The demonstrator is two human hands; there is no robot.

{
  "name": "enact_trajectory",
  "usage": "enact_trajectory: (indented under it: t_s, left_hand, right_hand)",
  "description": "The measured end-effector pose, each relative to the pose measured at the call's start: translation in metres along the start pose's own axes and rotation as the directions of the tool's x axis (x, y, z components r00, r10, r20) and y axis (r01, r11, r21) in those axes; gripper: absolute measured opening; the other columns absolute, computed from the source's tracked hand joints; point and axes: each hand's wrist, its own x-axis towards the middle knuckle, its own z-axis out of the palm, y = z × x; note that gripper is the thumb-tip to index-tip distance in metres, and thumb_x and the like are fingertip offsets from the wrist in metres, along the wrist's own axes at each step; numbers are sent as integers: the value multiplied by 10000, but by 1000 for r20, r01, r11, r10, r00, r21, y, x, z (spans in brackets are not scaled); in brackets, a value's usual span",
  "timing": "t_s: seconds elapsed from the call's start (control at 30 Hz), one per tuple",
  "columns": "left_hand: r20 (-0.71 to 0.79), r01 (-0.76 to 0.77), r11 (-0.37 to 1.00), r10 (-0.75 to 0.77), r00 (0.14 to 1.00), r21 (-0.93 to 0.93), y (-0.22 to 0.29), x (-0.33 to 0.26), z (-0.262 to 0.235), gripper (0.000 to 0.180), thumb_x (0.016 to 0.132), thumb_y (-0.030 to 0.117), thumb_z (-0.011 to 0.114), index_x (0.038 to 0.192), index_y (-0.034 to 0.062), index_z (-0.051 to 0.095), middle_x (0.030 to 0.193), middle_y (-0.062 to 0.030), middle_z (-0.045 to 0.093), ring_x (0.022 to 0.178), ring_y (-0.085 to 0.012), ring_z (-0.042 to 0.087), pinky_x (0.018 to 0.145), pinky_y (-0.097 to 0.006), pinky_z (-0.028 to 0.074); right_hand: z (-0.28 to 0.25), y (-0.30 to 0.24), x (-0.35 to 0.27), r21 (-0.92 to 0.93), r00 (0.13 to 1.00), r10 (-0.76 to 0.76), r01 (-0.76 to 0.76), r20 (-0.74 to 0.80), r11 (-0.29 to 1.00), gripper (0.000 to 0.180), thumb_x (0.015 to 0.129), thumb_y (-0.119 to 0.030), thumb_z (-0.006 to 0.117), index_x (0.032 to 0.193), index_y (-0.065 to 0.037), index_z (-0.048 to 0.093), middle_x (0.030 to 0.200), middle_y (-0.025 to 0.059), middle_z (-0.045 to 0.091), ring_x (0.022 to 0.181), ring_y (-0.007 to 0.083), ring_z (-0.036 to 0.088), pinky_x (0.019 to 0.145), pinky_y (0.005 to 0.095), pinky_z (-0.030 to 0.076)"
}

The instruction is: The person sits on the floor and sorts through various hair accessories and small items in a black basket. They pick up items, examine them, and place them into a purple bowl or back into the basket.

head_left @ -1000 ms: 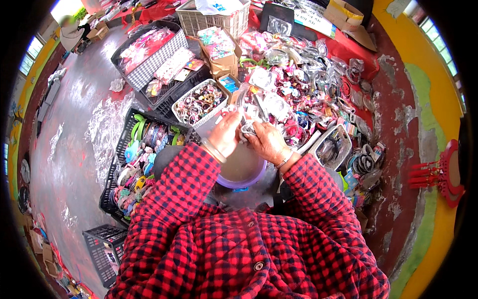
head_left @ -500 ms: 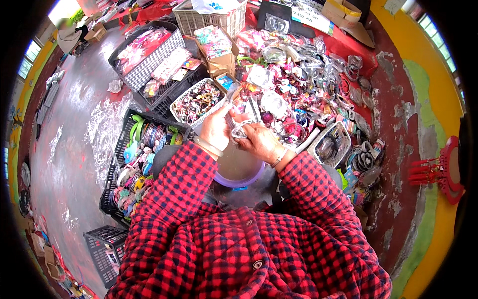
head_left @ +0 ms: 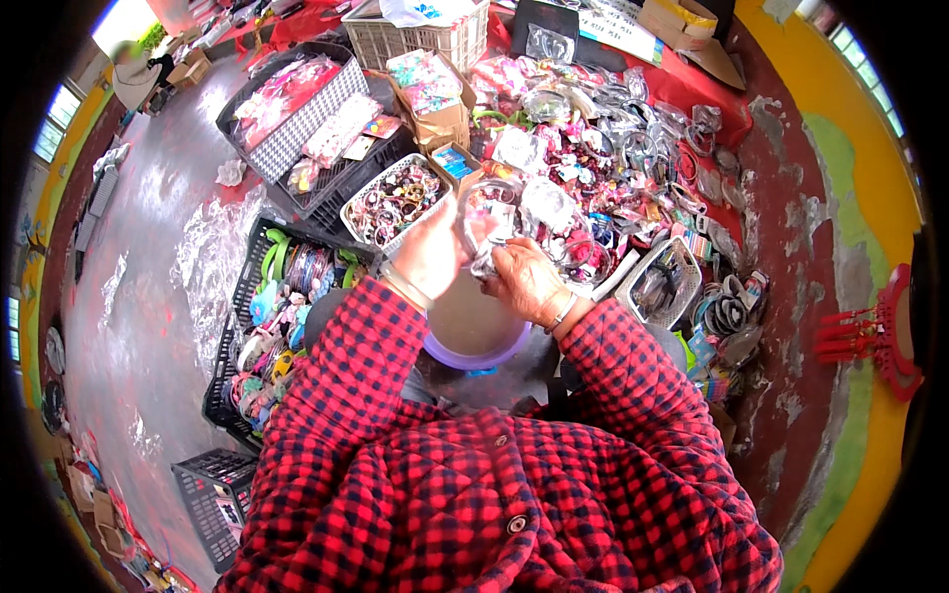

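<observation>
While held up over a purple-rimmed tub, clear plastic bag sits pinched between both hands just above picture centre. Left hand closed on the bag's left edge, at about 9 o'clock from the bag, fingers curled around the crinkled film. Right hand closed on the lower right part of the bag, at about 5 o'clock from it, a thin bangle at the wrist. Contents of the bag too small and shiny to tell. Both forearms in red-and-black checked sleeves, rising from the lower edge and meeting at the bag.

At 12 o'clock from the hands, heaped small trinkets and packets on a red cloth, spreading toward 2 o'clock. At 10 o'clock, just beside the left hand, white basket filled with coloured hair ties. Farther at 11 o'clock, black crate with pink packets, and a cardboard box beside it. At 8 o'clock from the hands, black crate of mixed bright items on the grey floor. At 3 o'clock, small white basket with dark pieces inside, and dark bands lying just beyond it. At 7 o'clock, near the lower rim, another black crate.
</observation>
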Motion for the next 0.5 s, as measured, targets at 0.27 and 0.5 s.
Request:
enact_trajectory:
  t_s: [0.27, 0.5]
  left_hand:
    - [45, -109, 994, 109, 993, -16, -16, -5, 6, 337, 928, 258, 364, 1067, -27, 479, 1024, -155, 557, 979, -284, 547, 850, -417, 436]
    - [-85, 64, 991, -74, 994, -120, 12, -3, -1, 286, 913, 266, 406, 766, 41, 503, 593, -52, 514, 792, -305, 592, 775, -410, 452]
  right_hand:
    - [5, -4, 3, 92, 994, -2, 12, -107, 996, 289, 713, -168, 622, 893, 6, 479, 767, 172, 571, 782, 347, 547, 744, 415, 407]
    - [8, 6, -1, 6, 992, -129, 129, 16, 992, 223, 711, -178, 626, 811, -35, 488, 726, 144, 558, 782, 309, 551, 811, 406, 382]
